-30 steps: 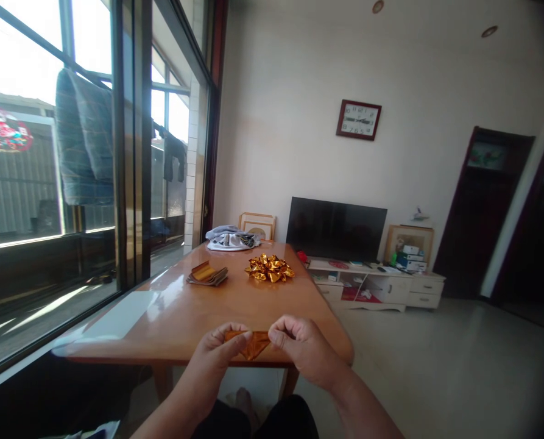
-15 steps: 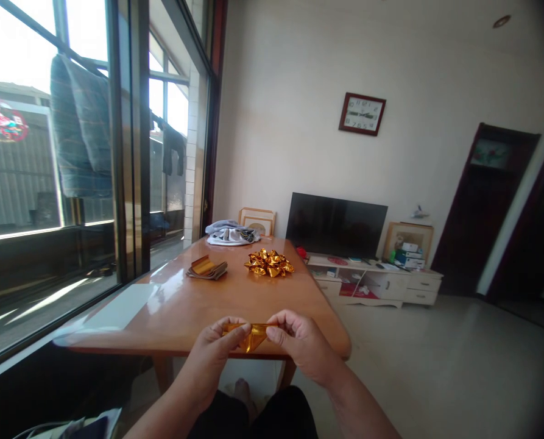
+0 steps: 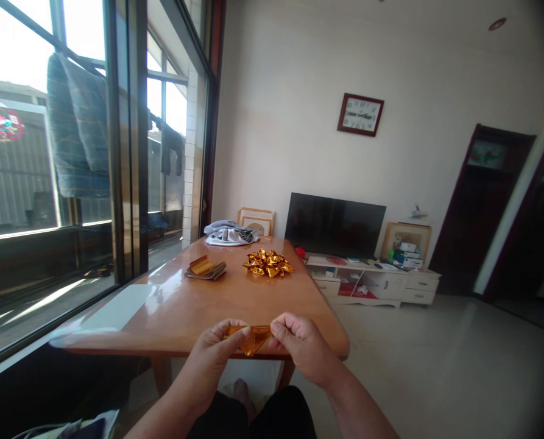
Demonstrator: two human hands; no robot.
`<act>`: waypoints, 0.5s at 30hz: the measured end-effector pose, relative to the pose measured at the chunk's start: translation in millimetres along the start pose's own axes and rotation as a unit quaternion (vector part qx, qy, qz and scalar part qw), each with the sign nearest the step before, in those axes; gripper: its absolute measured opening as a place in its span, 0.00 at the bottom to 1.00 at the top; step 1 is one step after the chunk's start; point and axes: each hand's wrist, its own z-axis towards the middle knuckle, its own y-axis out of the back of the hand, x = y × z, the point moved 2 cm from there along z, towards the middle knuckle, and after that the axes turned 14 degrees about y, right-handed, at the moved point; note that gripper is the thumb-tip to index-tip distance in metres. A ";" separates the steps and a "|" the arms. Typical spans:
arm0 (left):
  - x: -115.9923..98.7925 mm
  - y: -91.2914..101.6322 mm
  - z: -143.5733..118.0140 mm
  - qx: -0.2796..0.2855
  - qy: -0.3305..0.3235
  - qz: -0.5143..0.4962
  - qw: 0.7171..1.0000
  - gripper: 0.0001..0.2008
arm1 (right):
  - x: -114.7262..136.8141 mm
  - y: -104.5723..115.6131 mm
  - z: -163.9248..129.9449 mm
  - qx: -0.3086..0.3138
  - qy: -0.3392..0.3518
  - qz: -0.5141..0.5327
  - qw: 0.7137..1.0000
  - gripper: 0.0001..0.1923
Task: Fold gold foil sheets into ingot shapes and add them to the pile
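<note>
While both hands work at the near edge of the wooden table (image 3: 184, 311), a small folded piece of gold foil paper (image 3: 252, 337) is held between them, just above the table's front rim. Left hand (image 3: 214, 350) pinches the paper's left end, thumb and fingers closed on it. Right hand (image 3: 301, 344) pinches the right end likewise, fingers curled shut on the foil. The paper hangs to a point between the two grips. Farther along the table lie a stack of gold sheets (image 3: 205, 269) and, just to its right, a pile of folded gold pieces (image 3: 267, 263), well apart from the hands. A bundle of cloth (image 3: 228, 233) rests at the far end. A wall clock (image 3: 360, 114) hangs above a television (image 3: 334, 223).
</note>
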 end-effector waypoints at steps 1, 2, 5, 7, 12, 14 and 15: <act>0.2 0.6 0.2 0.004 -0.001 -0.002 1.000 0.13 | 0.3 0.4 0.0 -0.002 0.004 -0.004 1.000 0.21; 0.1 1.0 0.3 0.010 -0.002 -0.006 1.000 0.12 | 0.6 0.9 0.0 -0.004 0.009 -0.008 1.000 0.21; -1.9 0.4 -1.0 0.027 -0.002 -0.017 0.999 0.13 | 1.2 2.6 -0.2 -0.003 0.013 -0.009 1.000 0.20; -4.5 -1.6 -2.7 0.023 -0.005 -0.013 1.000 0.13 | 1.5 3.7 -0.4 -0.001 0.012 -0.004 1.000 0.18; -9.6 -8.5 -6.8 -0.016 -0.014 0.007 1.000 0.15 | 6.9 0.1 0.3 -0.010 0.014 0.009 1.000 0.12; -8.7 -11.1 -7.1 -0.012 -0.009 0.006 1.000 0.15 | 10.0 -5.0 1.7 -0.011 0.018 -0.007 1.000 0.11; -7.7 -12.2 -7.1 -0.008 -0.005 0.005 1.000 0.16 | 11.3 -7.9 2.6 -0.010 0.025 -0.021 0.999 0.12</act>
